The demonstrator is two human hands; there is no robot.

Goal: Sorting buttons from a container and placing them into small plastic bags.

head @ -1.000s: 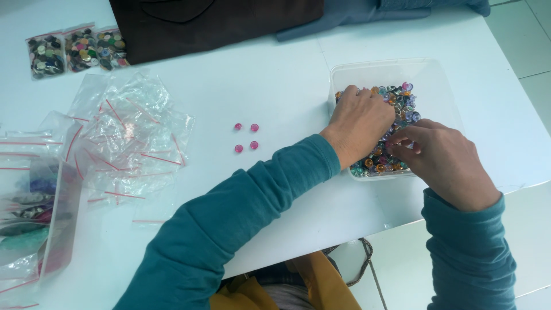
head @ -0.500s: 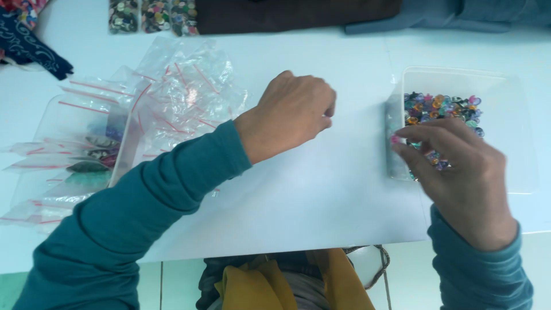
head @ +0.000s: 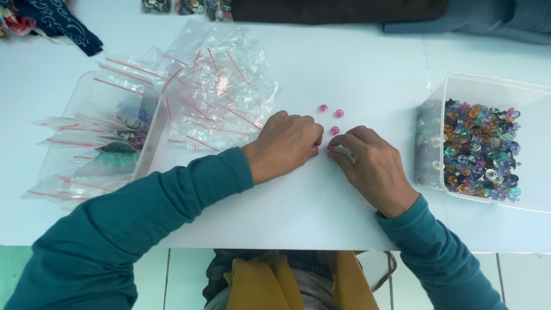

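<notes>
I see my left hand (head: 290,143) curled loosely on the white table (head: 373,69), holding nothing visible. My right hand (head: 370,163) pinches 1 pink bead (head: 330,149); 3 more (same pink) (head: 334,130) lie just beyond. The bead tub (head: 488,86) sits right.

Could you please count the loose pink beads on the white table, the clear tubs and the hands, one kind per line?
Loose pink beads: 4, one partly hidden at the fingertips
Clear tubs: 2, the bead tub and the bag tub
Hands: 2, left hand and right hand
Total: 8
</notes>
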